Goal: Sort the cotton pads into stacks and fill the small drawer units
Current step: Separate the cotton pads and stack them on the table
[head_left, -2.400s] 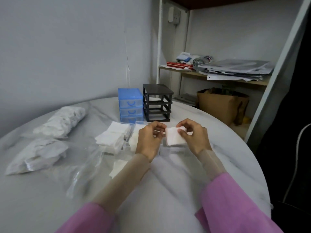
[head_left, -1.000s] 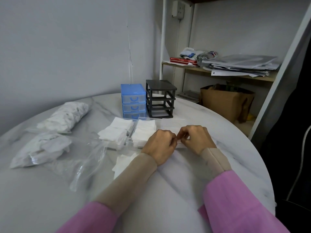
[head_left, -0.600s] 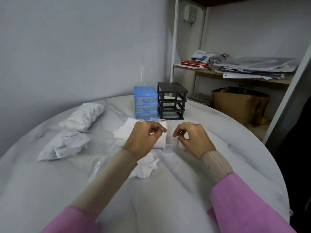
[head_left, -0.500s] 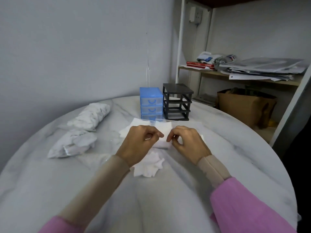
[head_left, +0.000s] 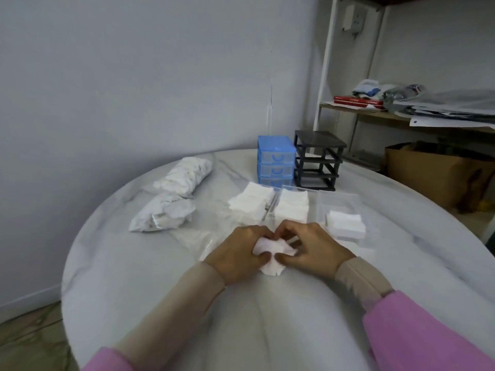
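Observation:
My left hand (head_left: pixel 242 253) and my right hand (head_left: pixel 312 247) both pinch a loose bunch of white cotton pads (head_left: pixel 272 253) at the middle of the round marble table (head_left: pixel 160 290). Behind my hands lie three clear drawer trays: the left tray (head_left: pixel 251 202) and the middle tray (head_left: pixel 293 207) each hold a full stack of pads, the right tray (head_left: pixel 340 202) holds a shorter stack (head_left: pixel 345 223). A blue drawer unit (head_left: pixel 276 162) with its drawers shut and a black drawer frame (head_left: pixel 317 159) with no drawers stand at the far edge.
Two plastic bags of cotton pads (head_left: pixel 184 172) (head_left: pixel 163 215) lie at the left. A crumpled clear bag (head_left: pixel 198 236) lies by my left hand. Beyond the table stand a shelf with papers (head_left: pixel 439 108) and a cardboard box (head_left: pixel 434 172).
My hands left the right tray and moved nearer to me, onto the loose pads. They now grip that bunch together. The camera has turned left.

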A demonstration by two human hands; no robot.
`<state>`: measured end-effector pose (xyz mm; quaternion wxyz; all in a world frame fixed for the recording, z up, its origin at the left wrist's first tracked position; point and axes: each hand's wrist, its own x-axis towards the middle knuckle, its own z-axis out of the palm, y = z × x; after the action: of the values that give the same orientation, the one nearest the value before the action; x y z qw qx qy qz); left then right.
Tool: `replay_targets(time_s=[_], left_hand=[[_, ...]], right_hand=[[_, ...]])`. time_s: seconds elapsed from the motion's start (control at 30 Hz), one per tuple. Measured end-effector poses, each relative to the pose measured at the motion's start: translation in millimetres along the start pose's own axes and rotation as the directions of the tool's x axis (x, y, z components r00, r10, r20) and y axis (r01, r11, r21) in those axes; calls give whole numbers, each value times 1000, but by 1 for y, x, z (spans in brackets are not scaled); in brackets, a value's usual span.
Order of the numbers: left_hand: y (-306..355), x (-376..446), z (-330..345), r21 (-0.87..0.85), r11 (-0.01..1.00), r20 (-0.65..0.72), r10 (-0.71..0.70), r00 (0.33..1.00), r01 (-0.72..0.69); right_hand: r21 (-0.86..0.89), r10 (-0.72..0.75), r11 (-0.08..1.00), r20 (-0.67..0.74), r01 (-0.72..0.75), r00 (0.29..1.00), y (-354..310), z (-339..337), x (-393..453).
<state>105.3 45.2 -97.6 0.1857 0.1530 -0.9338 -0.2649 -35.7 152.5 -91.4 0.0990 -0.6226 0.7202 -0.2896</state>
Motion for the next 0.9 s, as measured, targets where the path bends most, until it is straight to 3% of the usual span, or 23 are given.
replay_targets(time_s=[0.13, 0.27, 0.5, 0.67, 0.83, 0.9], left_hand=[[0, 1, 0, 52, 998, -18, -28, 999, 29], [3, 3, 1, -9, 1000, -91, -10, 996, 10], [13, 19, -5, -281, 960, -229, -71, 971, 4], [19, 35, -8, -569, 822, -196, -184, 963, 42], [25, 36, -1, -814, 576, -114, -281, 953, 73], [23, 35, -1, -835, 546, -99, -280, 955, 73]], right_hand=[[27, 3, 1000, 1, -3, 1000, 2, 0, 1], [119, 9, 993, -44, -3, 999, 2, 2, 2], [409, 49, 910, -281, 73, 958, 1, -11, 3], [683, 166, 725, -298, 88, 940, 2, -16, 6], [711, 240, 698, -346, 87, 907, 4, -20, 7], [718, 249, 691, -345, 84, 905, 4, -23, 6]])
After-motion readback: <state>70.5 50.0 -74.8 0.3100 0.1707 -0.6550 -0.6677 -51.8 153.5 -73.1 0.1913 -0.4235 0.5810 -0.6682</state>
